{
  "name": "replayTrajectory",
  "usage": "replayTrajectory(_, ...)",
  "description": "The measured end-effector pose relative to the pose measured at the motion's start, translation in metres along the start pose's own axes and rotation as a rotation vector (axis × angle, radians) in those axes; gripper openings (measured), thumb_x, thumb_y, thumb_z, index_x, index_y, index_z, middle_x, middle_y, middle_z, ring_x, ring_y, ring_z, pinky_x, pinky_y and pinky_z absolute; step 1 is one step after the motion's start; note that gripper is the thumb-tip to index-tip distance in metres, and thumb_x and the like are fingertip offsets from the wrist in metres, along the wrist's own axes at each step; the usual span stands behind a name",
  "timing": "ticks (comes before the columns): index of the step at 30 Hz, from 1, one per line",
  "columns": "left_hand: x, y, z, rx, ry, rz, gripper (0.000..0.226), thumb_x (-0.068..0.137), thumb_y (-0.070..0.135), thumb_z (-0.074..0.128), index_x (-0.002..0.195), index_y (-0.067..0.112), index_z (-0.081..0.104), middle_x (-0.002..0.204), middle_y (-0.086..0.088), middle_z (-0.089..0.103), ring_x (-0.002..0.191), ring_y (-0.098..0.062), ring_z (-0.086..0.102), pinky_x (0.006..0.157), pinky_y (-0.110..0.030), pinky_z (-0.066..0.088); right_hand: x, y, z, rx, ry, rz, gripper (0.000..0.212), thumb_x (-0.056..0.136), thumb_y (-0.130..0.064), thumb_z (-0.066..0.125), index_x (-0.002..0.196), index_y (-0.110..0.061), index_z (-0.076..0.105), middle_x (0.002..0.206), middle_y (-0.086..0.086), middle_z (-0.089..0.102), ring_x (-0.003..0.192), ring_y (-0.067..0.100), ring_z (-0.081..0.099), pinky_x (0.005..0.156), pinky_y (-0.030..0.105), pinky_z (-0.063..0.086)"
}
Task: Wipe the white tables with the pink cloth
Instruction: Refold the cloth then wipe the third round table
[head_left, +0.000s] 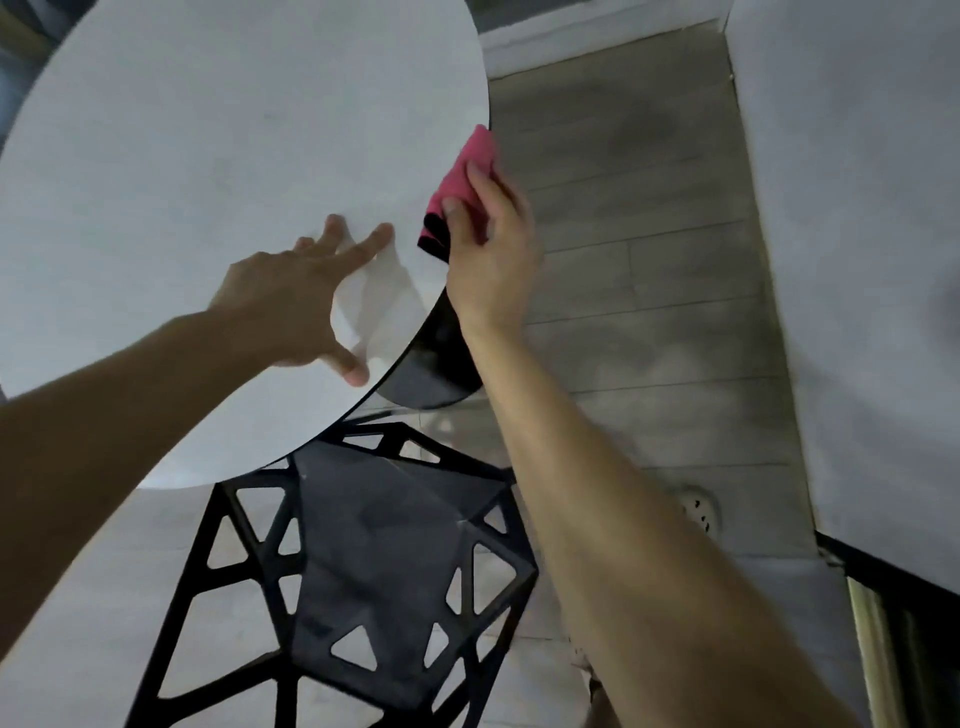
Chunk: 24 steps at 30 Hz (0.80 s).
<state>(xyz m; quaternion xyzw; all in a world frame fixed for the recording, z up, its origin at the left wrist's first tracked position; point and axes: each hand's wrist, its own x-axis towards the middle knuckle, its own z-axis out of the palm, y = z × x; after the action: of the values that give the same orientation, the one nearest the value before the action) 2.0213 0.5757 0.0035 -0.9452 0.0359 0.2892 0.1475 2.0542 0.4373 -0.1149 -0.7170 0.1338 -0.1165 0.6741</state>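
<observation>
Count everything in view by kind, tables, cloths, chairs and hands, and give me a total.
White tables: 2, the round table and the table at right
Pink cloth: 1
Black chair: 1
Hands: 2, left hand, right hand
Total: 6

two bare arms and hands
the left forearm (130, 395) and the right forearm (613, 499) are uncovered along all their visible length, ending in the left hand (291, 306) and the right hand (488, 260). a scrap of pale spotted fabric (581, 657) shows beside the right forearm, too small to tell the garment.
</observation>
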Motion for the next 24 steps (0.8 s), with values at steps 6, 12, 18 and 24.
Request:
replayTrajectory(6,0.005,-0.006,0.007,-0.041,0.032,0.047,0.162,0.044,0.074,0.095,0.160,0.060,-0.018,0.179,0.001,-0.001,0.152,-0.031,0.042,0.108,-0.052,0.049,-0.114,-0.002,0.002,0.016,0.127,-0.017,0.042,0.102,-0.013,0.075,0.143,-0.012,0.070,0.152,0.002,0.059,0.136,-0.008,0.052,0.113,0.010,0.042)
replayTrajectory(12,0.006,-0.011,0.011,-0.057,0.057,0.062,0.158,0.047,0.075,0.094,0.158,0.062,-0.018,0.179,0.005,-0.003,0.158,-0.026,0.032,0.110,-0.051,0.048,-0.126,0.001,0.006,0.027,0.104,-0.026,0.037,0.100,-0.004,0.075,0.137,-0.006,0.073,0.146,0.010,0.060,0.133,0.019,0.062,0.113,0.025,0.052)
replayTrajectory(18,0.008,-0.012,0.011,-0.034,0.074,0.062,0.161,0.045,0.074,0.095,0.156,0.065,-0.021,0.179,0.006,-0.002,0.155,-0.026,0.038,0.107,-0.051,0.051,0.037,0.008,0.006,-0.046,0.057,-0.090,0.030,0.097,-0.011,0.076,0.127,-0.010,0.080,0.128,0.006,0.068,0.110,0.012,0.065,0.094,0.007,0.048)
replayTrajectory(24,0.004,-0.009,0.010,-0.065,0.084,0.047,0.162,0.045,0.067,0.098,0.158,0.062,-0.018,0.177,0.005,-0.001,0.147,-0.021,0.042,0.098,-0.047,0.055,-0.086,0.001,-0.008,0.001,0.011,-0.030,0.034,0.104,-0.011,0.071,0.138,-0.010,0.072,0.151,0.004,0.058,0.136,0.011,0.058,0.109,0.015,0.048)
